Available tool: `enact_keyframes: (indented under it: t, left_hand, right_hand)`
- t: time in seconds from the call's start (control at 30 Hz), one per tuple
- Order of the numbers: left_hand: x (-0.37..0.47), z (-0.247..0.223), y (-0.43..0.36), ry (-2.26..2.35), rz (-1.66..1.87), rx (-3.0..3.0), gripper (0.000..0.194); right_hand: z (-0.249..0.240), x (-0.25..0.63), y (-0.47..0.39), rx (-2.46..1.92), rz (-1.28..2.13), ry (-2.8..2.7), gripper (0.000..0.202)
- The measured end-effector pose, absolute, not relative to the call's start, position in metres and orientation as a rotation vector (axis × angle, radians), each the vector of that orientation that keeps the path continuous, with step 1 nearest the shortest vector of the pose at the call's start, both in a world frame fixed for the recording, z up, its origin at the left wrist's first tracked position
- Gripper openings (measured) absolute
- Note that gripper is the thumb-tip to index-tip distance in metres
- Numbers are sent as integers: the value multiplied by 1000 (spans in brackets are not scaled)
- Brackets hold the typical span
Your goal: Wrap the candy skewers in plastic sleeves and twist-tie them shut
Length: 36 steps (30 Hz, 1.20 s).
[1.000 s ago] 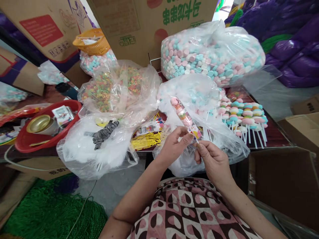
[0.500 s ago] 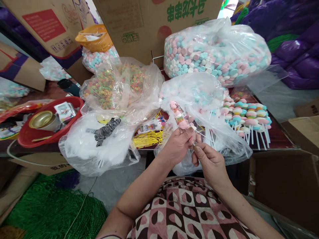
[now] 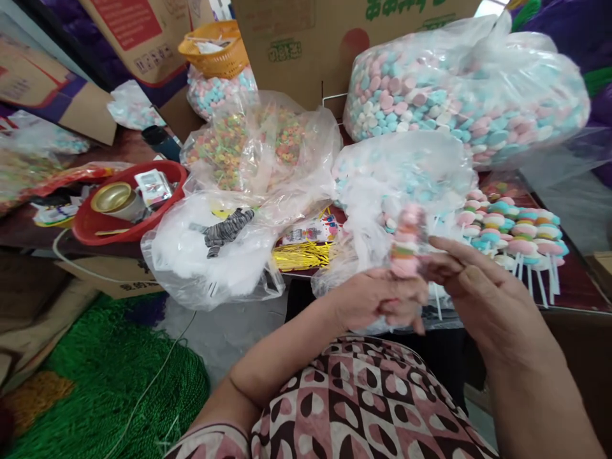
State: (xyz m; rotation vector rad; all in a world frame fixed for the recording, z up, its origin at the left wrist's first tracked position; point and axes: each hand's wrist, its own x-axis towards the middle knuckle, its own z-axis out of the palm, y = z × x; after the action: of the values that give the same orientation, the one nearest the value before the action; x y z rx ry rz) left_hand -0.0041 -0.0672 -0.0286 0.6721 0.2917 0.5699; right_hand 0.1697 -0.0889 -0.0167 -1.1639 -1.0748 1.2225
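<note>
A marshmallow skewer (image 3: 405, 245) in a clear printed wrapper stands upright, blurred, in front of the bags. My left hand (image 3: 385, 296) is closed round its lower end. Close to the skewer's right side is my right hand (image 3: 482, 287), its fingers stretched out and apart, with nothing visible in them; whether the fingertips touch the wrapper I cannot tell. To the right, several marshmallow skewers (image 3: 526, 229) on white sticks lie piled on the table. Yellow twist ties (image 3: 303, 256) lie to the left of my hands.
A bag of pastel marshmallows (image 3: 459, 89) fills the back right; another opened marshmallow bag (image 3: 406, 162) lies before it. A bag of ring-shaped candies (image 3: 253, 140), a white-filled bag (image 3: 186, 255) and a red basin (image 3: 129, 233) are on the left. Green stringy material (image 3: 134, 370) lies below.
My left hand has carried the wrapped skewer to the right. My right hand has let go of the wrapper's lower end and moved up and right. The view has shifted.
</note>
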Motion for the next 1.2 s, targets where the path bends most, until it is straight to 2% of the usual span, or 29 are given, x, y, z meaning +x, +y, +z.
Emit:
enact_keyframes:
  t: [0.07, 0.1, 0.17, 0.23, 0.4, 0.5, 0.6, 0.67, 0.8, 0.9, 1.0, 1.2]
  left_hand:
    - [2, -29, -74, 156, 432, 682, 43]
    - [3, -29, -75, 119, 410, 703, 45]
    - [3, -29, -77, 149, 457, 782, 48]
    - [0, -28, -75, 359, 604, 946, 48]
    - [-15, -29, -67, 1095, 1051, 1407, 26]
    - [-23, -31, -65, 856, 900, 1292, 36]
    - [-29, -33, -65, 503, 703, 1026, 50]
    - [-31, -36, -66, 604, 797, 1029, 47]
    - [-42, -47, -67, 1156, 1169, 1314, 24]
    - [-63, -57, -65, 1210, 1238, 1347, 23]
    - [-90, -62, -60, 1175, 1319, 1047, 33]
    - [-121, -53, -54, 1005, 1568, 653, 38]
  right_hand:
    - [-14, 164, -86, -1096, 1476, -1041, 59]
    - [-14, 159, -85, -1081, 1566, -1018, 61]
    - [-13, 147, -84, -1091, 1611, -958, 52]
    - [-14, 133, -81, -1119, 1470, -896, 38]
    - [-13, 109, -73, -1137, 1035, -940, 13]
    - [-11, 115, -66, -1106, 1142, -1083, 13]
    - [-11, 122, -58, -1057, 1305, -1163, 24]
    - [-14, 115, -52, -1086, 1241, -1122, 23]
    - [-22, 86, -43, -1195, 1053, -1069, 25]
    - [-29, 70, -35, -1172, 1154, -1267, 27]
    - [-38, 57, -21, -1149, 1241, -1552, 25]
    - [-65, 18, 6, -1271, 637, -2438, 25]
